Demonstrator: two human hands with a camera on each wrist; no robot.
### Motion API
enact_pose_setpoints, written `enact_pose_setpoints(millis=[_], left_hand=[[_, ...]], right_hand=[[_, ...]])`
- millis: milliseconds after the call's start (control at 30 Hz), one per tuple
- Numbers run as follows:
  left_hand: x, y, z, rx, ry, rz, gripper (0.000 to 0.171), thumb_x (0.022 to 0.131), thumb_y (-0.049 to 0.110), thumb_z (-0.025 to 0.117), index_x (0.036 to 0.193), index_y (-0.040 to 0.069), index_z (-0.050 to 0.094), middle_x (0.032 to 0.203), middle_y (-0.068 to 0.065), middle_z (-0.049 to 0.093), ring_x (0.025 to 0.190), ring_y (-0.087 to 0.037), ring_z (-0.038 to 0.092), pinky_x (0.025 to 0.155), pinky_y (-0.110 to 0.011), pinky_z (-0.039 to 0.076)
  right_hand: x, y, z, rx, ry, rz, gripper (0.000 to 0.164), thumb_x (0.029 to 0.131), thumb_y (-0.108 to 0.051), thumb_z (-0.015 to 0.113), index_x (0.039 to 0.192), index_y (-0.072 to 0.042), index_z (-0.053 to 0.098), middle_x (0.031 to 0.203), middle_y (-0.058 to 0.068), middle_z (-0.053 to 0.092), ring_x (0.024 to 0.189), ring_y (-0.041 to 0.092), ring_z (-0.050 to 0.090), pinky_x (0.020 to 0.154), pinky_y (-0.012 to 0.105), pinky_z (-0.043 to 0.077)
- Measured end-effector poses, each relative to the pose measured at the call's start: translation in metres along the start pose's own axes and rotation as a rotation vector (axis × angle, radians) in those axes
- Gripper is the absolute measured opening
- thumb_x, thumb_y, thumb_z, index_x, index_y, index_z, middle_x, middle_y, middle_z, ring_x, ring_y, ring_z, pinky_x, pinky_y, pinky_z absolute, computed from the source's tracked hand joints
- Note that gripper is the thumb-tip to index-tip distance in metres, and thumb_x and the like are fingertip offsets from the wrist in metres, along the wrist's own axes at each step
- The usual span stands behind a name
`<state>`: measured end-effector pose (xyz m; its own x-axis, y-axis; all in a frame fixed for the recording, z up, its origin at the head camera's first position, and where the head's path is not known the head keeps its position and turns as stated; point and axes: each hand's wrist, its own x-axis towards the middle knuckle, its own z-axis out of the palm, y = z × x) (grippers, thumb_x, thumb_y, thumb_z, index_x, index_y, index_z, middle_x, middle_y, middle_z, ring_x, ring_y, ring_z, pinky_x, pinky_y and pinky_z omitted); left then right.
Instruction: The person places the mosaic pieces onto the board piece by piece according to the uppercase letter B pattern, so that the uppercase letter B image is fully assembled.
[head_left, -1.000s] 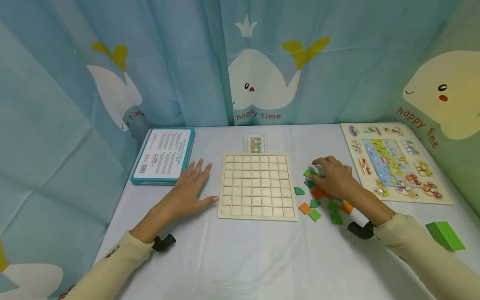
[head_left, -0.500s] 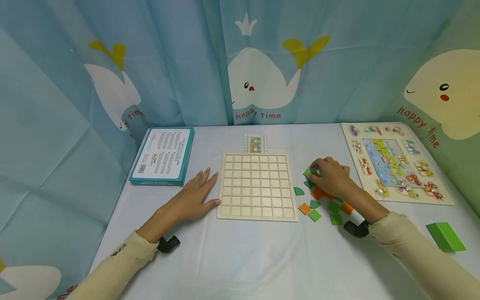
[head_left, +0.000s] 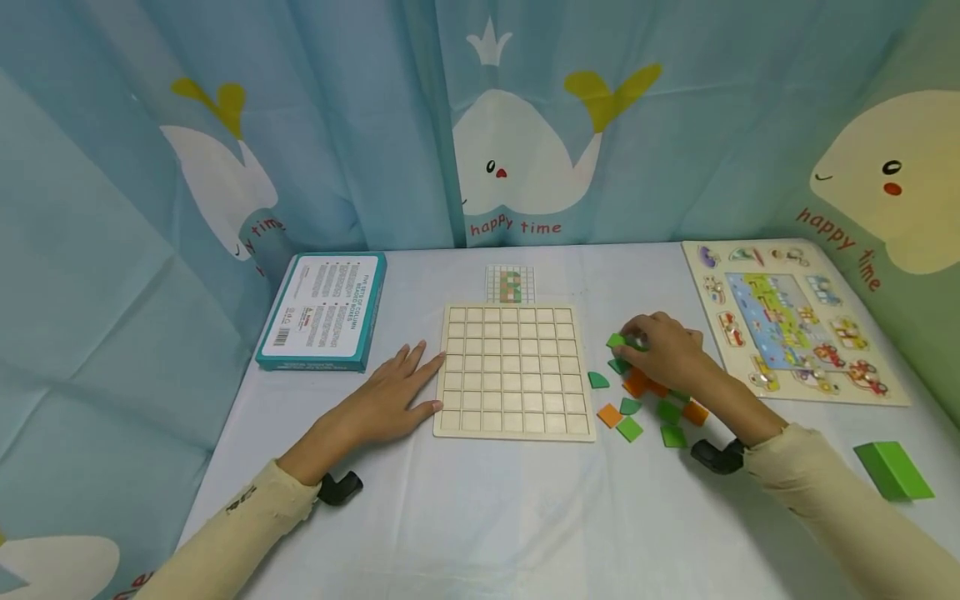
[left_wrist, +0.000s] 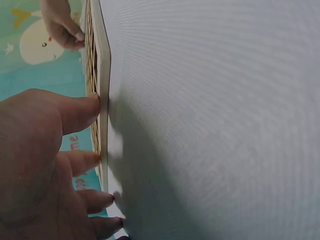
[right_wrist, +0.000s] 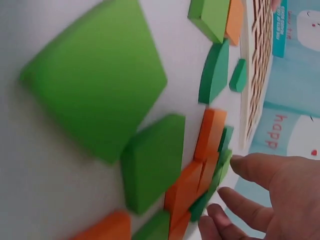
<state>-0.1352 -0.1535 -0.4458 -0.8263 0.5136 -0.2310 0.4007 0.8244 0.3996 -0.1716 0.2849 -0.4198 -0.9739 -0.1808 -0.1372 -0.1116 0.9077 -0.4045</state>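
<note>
A pale wooden grid board [head_left: 513, 372] lies flat in the middle of the table. My left hand [head_left: 393, 396] is spread beside it, palm down, with the thumb and index fingertips touching its left edge; the left wrist view shows these fingertips against the rim [left_wrist: 104, 75]. Right of the board, my right hand [head_left: 663, 350] pinches a light green square tile [head_left: 615, 340] between thumb and fingers, at the far end of a loose pile of tiles. Orange tiles [right_wrist: 187, 187] and green tiles [right_wrist: 155, 162] lie near those fingers. The palm hides part of the pile in the head view.
Behind the board lies a small pattern card [head_left: 511, 285]. A teal-edged box [head_left: 322, 312] stands at the left. A picture puzzle board [head_left: 795, 321] lies at the right, with a green block [head_left: 892, 471] nearer. A curtain [head_left: 390, 125] hangs behind the table.
My left hand has moved right and slightly nearer, from beside the box to the board's edge. My right thumb and index finger have closed in on the green square tile.
</note>
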Motion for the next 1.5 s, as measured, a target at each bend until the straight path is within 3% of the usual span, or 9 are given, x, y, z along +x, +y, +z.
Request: enact_pose_setpoints(millis=[167, 400, 600, 800, 1000, 1200, 1367, 1500], left_hand=[[0.000, -0.001, 0.000, 0.005, -0.013, -0.005, 0.074, 0.109, 0.049, 0.052, 0.170, 0.021, 0.023, 0.177, -0.017, 0.008, 0.163, -0.042, 0.004, 0.129, -0.061, 0.016], [-0.001, -0.003, -0.001, 0.015, -0.019, -0.012, 0.074, 0.109, 0.050, 0.052, 0.171, 0.023, 0.021, 0.177, -0.015, 0.008, 0.163, -0.041, 0.003, 0.129, -0.060, 0.016], [-0.001, -0.003, -0.002, 0.019, -0.013, -0.006, 0.074, 0.109, 0.050, 0.052, 0.171, 0.023, 0.022, 0.177, -0.015, 0.010, 0.163, -0.041, 0.005, 0.130, -0.059, 0.016], [0.000, -0.003, -0.002, 0.021, -0.020, -0.009, 0.074, 0.109, 0.051, 0.052, 0.171, 0.023, 0.021, 0.177, -0.014, 0.009, 0.163, -0.040, 0.005, 0.130, -0.059, 0.016], [0.000, -0.003, -0.002, 0.027, -0.015, -0.004, 0.074, 0.109, 0.050, 0.052, 0.171, 0.023, 0.022, 0.177, -0.015, 0.011, 0.163, -0.041, 0.007, 0.129, -0.059, 0.018], [0.000, -0.003, -0.002, 0.024, -0.010, 0.005, 0.074, 0.109, 0.050, 0.053, 0.170, 0.023, 0.023, 0.177, -0.016, 0.011, 0.163, -0.042, 0.007, 0.129, -0.059, 0.018], [0.000, -0.003, -0.001, 0.023, -0.010, 0.009, 0.074, 0.109, 0.050, 0.053, 0.170, 0.023, 0.023, 0.177, -0.016, 0.011, 0.163, -0.042, 0.007, 0.129, -0.060, 0.018], [0.000, -0.002, -0.001, 0.023, -0.008, 0.008, 0.074, 0.109, 0.051, 0.053, 0.170, 0.023, 0.023, 0.177, -0.015, 0.011, 0.163, -0.042, 0.007, 0.129, -0.060, 0.018]], right_hand=[[-0.004, 0.013, -0.013, -0.021, -0.064, 0.009, 0.046, 0.103, -0.033, 0.070, 0.128, 0.005, 0.064, 0.114, 0.027, 0.060, 0.101, 0.038, 0.059, 0.077, 0.055, 0.042], [-0.017, 0.022, -0.028, -0.052, -0.195, 0.055, 0.066, 0.098, -0.043, 0.075, 0.128, 0.013, 0.056, 0.120, 0.033, 0.057, 0.102, 0.040, 0.058, 0.080, 0.056, 0.049], [-0.027, 0.012, -0.020, -0.101, -0.143, 0.061, 0.048, 0.098, -0.040, 0.075, 0.115, 0.004, 0.065, 0.107, 0.023, 0.063, 0.089, 0.032, 0.060, 0.077, 0.057, 0.036], [-0.032, 0.000, -0.008, -0.146, -0.066, 0.044, 0.033, 0.099, -0.030, 0.075, 0.109, 0.001, 0.069, 0.093, 0.013, 0.064, 0.079, 0.026, 0.058, 0.076, 0.055, 0.033], [-0.030, -0.002, -0.001, -0.151, 0.018, 0.004, 0.028, 0.096, -0.019, 0.077, 0.111, 0.003, 0.070, 0.102, 0.020, 0.066, 0.092, 0.036, 0.063, 0.080, 0.062, 0.036], [-0.022, 0.001, 0.007, -0.067, 0.016, -0.065, 0.031, 0.100, -0.014, 0.073, 0.125, 0.004, 0.066, 0.120, 0.027, 0.063, 0.108, 0.042, 0.062, 0.085, 0.059, 0.043], [-0.017, 0.006, 0.014, 0.036, 0.017, -0.122, 0.030, 0.103, -0.008, 0.068, 0.128, 0.007, 0.063, 0.122, 0.027, 0.058, 0.109, 0.040, 0.061, 0.093, 0.056, 0.054], [-0.012, 0.007, 0.016, 0.058, 0.029, -0.162, 0.029, 0.104, -0.007, 0.066, 0.129, 0.006, 0.063, 0.121, 0.024, 0.058, 0.106, 0.036, 0.061, 0.090, 0.052, 0.056]])
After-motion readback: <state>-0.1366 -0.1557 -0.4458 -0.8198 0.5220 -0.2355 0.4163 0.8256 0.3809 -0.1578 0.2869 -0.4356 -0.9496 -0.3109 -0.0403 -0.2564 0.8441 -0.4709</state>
